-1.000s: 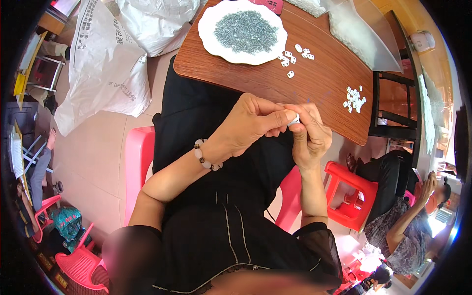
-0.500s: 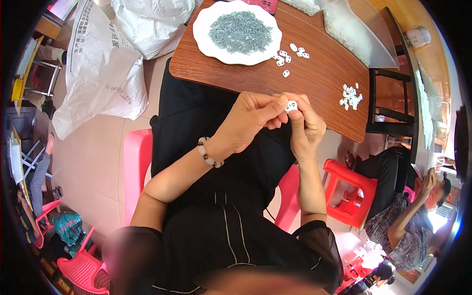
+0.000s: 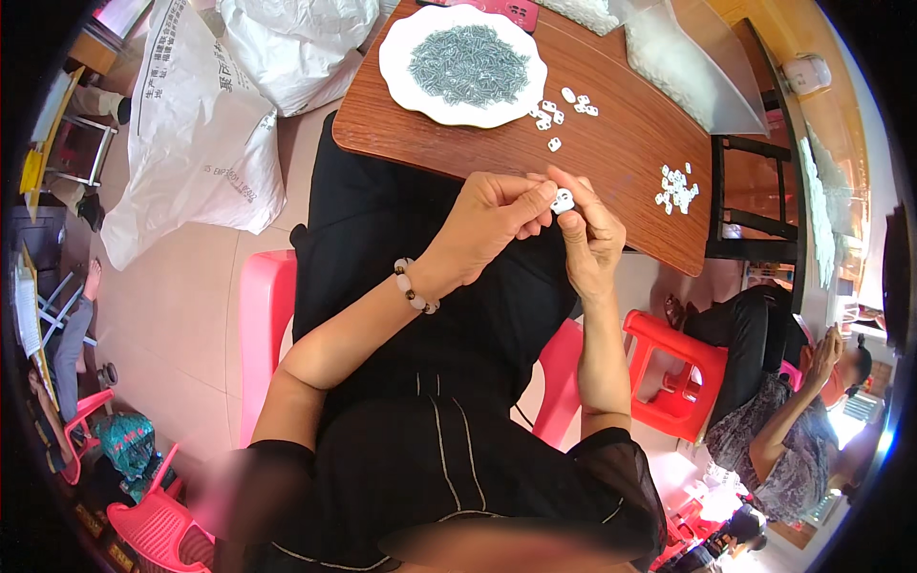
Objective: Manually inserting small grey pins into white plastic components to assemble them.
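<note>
A small white plastic piece (image 3: 563, 201) with dark holes is held up between my hands, above my lap and just off the table's near edge. My left hand (image 3: 492, 224) pinches at its left side, thumb pressed against the curled fingers. From the right, the thumb and forefinger of my right hand (image 3: 594, 239) close around the same piece. Whether a thin pin is also between my left fingertips is too small to tell. Several similar white pieces (image 3: 546, 116) lie beside a scalloped white plate (image 3: 396, 72), which holds a heap of small grey metallic pins (image 3: 468, 65).
The brown wooden table (image 3: 611, 167) carries another cluster of white pieces (image 3: 678, 191) at its right end and a clear plastic bag (image 3: 683, 72) at the back. White sacks (image 3: 196, 143) stand to the left. A red stool (image 3: 673, 372) and a seated person (image 3: 778, 430) are at right.
My right thumb and forefinger have parted slightly around the white piece, so more of its face shows. Both hands have shifted a little left and stay together.
</note>
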`<action>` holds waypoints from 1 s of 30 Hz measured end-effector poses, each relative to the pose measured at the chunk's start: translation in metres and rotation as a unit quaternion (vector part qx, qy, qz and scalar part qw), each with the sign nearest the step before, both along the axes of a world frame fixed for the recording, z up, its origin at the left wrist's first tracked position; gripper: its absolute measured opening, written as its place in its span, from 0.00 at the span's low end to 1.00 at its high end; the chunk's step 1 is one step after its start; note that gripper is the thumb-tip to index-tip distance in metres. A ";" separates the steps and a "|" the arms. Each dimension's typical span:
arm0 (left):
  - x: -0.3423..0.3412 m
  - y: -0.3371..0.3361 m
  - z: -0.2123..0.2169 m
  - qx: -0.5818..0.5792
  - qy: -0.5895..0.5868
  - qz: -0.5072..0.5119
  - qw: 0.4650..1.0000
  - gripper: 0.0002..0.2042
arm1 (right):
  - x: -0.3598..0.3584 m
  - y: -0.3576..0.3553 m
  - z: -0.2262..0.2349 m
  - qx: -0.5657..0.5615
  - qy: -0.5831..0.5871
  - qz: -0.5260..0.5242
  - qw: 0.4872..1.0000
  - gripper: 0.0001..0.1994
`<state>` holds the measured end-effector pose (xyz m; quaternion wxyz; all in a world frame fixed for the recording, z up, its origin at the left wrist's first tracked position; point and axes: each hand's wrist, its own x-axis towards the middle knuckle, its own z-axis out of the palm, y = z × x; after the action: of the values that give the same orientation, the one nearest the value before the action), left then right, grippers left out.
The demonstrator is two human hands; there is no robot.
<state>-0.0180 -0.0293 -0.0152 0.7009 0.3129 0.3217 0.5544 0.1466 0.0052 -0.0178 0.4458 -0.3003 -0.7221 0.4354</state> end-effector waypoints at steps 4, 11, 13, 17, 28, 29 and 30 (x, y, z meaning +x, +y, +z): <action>0.002 -0.001 0.002 0.007 0.013 0.013 1.000 0.14 | -0.001 -0.001 0.001 -0.003 0.007 0.000 1.000 0.22; 0.002 -0.004 0.006 0.026 0.067 0.017 0.997 0.13 | -0.003 0.001 0.000 0.021 0.047 0.011 0.999 0.18; 0.003 -0.005 0.009 0.024 0.061 0.019 0.998 0.13 | -0.001 0.002 -0.002 0.038 0.042 0.010 0.998 0.16; 0.007 -0.008 0.012 0.023 0.062 0.022 0.998 0.13 | -0.001 0.002 -0.002 0.065 0.064 0.002 0.996 0.14; 0.005 -0.007 0.013 0.020 0.045 0.001 0.999 0.15 | 0.004 0.004 0.002 0.035 0.066 0.023 0.997 0.16; 0.005 -0.006 0.014 0.021 0.042 0.002 0.999 0.15 | 0.005 0.004 0.003 0.022 0.070 0.033 0.997 0.17; 0.005 -0.006 0.014 0.021 0.040 0.004 0.999 0.16 | 0.001 0.001 0.006 0.022 0.070 0.033 0.997 0.17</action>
<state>-0.0130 -0.0358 -0.0008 0.6787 0.3485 0.3388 0.5505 0.1478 0.0061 -0.0115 0.4874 -0.2351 -0.7081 0.4537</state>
